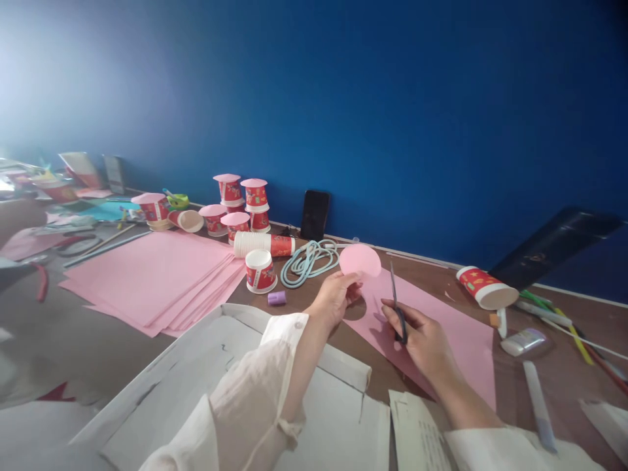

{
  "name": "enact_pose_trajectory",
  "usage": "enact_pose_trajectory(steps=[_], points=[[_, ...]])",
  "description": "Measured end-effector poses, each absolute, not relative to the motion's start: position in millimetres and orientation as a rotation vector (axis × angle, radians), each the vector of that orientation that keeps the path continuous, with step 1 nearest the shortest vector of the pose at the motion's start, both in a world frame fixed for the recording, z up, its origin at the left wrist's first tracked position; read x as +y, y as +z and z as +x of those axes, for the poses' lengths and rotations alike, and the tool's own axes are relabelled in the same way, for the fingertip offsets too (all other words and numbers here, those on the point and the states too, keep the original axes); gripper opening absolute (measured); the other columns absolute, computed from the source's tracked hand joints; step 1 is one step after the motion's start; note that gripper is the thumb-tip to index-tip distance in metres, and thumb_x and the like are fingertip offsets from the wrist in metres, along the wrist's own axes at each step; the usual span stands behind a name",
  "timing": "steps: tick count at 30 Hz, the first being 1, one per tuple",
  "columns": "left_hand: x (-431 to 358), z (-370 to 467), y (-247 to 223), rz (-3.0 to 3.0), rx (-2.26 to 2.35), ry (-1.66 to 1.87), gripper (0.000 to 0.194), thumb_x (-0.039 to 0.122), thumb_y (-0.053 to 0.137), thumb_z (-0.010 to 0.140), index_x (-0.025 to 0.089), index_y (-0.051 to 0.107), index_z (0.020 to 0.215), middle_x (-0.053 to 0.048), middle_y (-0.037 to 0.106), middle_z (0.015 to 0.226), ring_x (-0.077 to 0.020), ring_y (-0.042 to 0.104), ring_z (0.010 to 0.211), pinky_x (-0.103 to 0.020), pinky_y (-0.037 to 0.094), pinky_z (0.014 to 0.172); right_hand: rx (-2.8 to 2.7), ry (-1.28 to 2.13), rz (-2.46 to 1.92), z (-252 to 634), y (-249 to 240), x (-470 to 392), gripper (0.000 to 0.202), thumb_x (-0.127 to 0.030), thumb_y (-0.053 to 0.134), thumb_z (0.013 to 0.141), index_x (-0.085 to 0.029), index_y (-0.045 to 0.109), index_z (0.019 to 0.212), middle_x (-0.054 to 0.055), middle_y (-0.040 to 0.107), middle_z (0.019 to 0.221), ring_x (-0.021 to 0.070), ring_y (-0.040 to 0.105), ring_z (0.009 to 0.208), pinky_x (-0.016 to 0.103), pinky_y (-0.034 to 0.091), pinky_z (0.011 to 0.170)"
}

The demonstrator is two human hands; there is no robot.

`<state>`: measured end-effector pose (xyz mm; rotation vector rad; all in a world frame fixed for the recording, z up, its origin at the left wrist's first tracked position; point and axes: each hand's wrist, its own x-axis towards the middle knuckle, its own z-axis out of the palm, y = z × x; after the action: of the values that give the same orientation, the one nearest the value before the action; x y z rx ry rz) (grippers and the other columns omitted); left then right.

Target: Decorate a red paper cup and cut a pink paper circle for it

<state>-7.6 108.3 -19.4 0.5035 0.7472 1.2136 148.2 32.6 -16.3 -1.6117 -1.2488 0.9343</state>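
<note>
Between the thumb and fingers of my left hand (338,297) is a round pink paper disc (360,260), held up off the table. My right hand (422,337) grips a pair of scissors (395,294) by dark handles, blades pointing up, a short way right of the disc. Beneath both hands lies a pink paper sheet (461,330) with a rounded cut-out near its left side. To the left stands an upright red and white paper cup (260,271), with a purple cap-like piece (277,298) near it.
Pink sheets (142,271) are piled on the left. Several red cups with pink discs on top (235,226) stand by the blue wall, near a phone (314,214) and a coiled pale cable (307,263). A white cardboard tray (186,366) lies in front. Another cup (485,288) rests sideways at right.
</note>
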Motion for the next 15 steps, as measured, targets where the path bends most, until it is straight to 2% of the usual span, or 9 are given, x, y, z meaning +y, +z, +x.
enact_pose_trajectory(steps=[8,12,15], points=[[104.2,-9.1,-12.0,0.393,0.663,1.202,0.019,0.015,0.076,0.069,0.011,0.065,0.084,-0.003,0.061,0.075,-0.0092,0.057,0.067,-0.021,0.047,0.062,-1.273,0.928,-1.617,148.0,-16.8,31.7,0.06,-0.06,0.07,0.075,-0.014,0.073,0.113,-0.001,0.064,0.062,0.0112,0.048,0.052,0.027,0.046,0.059],[102.4,-7.6,-9.9,0.437,0.629,1.22,0.024,0.02,0.08,0.065,0.012,0.066,0.083,-0.002,0.061,0.08,-0.0076,0.054,0.066,-0.022,0.047,0.064,-1.276,0.937,-1.599,148.1,-18.1,32.6,0.059,-0.06,0.069,0.075,-0.015,0.073,0.112,-0.002,0.063,0.061,0.0118,0.05,0.054,0.026,0.047,0.06],[102.9,-6.9,-11.5,0.478,0.624,1.227,0.029,0.024,0.084,0.062,0.012,0.066,0.082,0.0,0.058,0.075,-0.0062,0.05,0.064,-0.02,0.045,0.062,-1.274,0.943,-1.58,147.5,-18.1,32.6,0.058,-0.06,0.069,0.075,-0.014,0.073,0.111,-0.002,0.062,0.06,0.0119,0.05,0.055,0.026,0.047,0.059]])
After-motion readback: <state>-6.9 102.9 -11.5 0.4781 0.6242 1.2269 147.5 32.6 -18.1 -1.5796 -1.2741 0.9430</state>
